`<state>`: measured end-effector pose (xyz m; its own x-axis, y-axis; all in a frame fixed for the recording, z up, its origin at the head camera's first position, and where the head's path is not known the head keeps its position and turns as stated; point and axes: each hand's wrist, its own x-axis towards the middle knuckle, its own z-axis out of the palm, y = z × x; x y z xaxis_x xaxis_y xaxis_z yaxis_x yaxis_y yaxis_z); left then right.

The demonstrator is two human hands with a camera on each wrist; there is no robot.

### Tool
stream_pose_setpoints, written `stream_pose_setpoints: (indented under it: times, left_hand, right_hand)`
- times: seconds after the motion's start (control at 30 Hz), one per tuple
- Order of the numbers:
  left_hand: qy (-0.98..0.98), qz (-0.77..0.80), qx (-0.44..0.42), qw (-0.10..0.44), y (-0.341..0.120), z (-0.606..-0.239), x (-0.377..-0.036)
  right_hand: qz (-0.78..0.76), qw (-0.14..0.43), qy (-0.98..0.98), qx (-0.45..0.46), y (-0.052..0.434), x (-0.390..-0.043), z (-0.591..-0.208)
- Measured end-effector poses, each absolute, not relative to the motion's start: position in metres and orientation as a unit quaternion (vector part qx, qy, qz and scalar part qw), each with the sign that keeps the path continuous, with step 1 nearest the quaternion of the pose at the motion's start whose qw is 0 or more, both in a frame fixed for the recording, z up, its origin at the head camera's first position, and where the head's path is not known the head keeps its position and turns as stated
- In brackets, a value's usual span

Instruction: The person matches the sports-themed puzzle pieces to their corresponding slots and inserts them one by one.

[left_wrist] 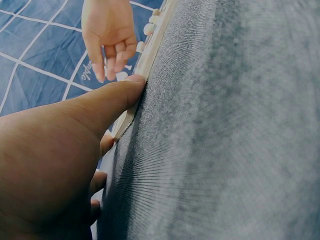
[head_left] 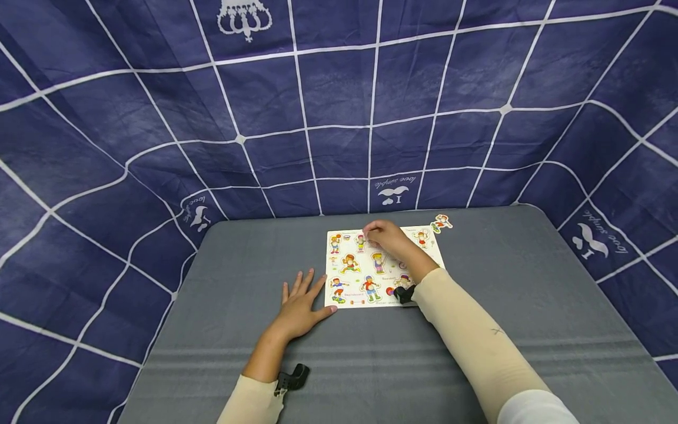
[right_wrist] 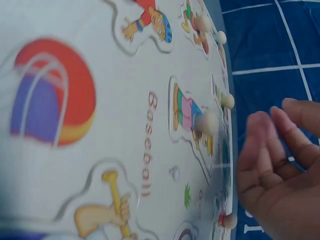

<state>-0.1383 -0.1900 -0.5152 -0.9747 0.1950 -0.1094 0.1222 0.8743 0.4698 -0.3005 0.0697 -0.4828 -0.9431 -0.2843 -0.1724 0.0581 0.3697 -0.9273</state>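
Note:
A white puzzle board printed with cartoon children lies at the far middle of the grey table. My left hand lies flat on the table, its thumb touching the board's left edge. My right hand hovers over the board's far part, fingers loosely curled and holding nothing. In the right wrist view its fingers hang beside a pegged figure piece next to the word "Baseball". In the left wrist view the right hand points down at a white peg. One loose figure piece lies off the board's far right corner.
A dark blue cloth with a white grid hangs behind and around the table. Black wrist camera mounts sit on both cream sleeves. Bare grey tabletop stretches left, right and in front of the board.

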Motion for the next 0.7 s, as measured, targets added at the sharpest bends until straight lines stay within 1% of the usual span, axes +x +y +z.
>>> stream_pose_setpoints:
  times: [0.13, 0.3, 0.47, 0.7]
  left_hand:
    - [0.965, 0.236, 0.084, 0.073, -0.19, -0.515, -0.138]
    - [0.964, 0.238, 0.086, 0.078, -0.191, -0.515, -0.139]
    - [0.964, 0.239, 0.084, 0.079, -0.191, -0.516, -0.139]
    - [0.964, 0.24, 0.085, 0.074, -0.191, -0.516, -0.138]
  right_hand:
    - [-0.569, 0.119, 0.809, -0.085, 0.077, -0.3, -0.479]
    - [-0.591, 0.081, 0.8, -0.066, 0.088, -0.3, -0.475]
    - [-0.598, 0.05, 0.798, -0.042, 0.1, -0.303, -0.475]
    - [-0.604, 0.021, 0.796, -0.033, 0.117, -0.306, -0.474]
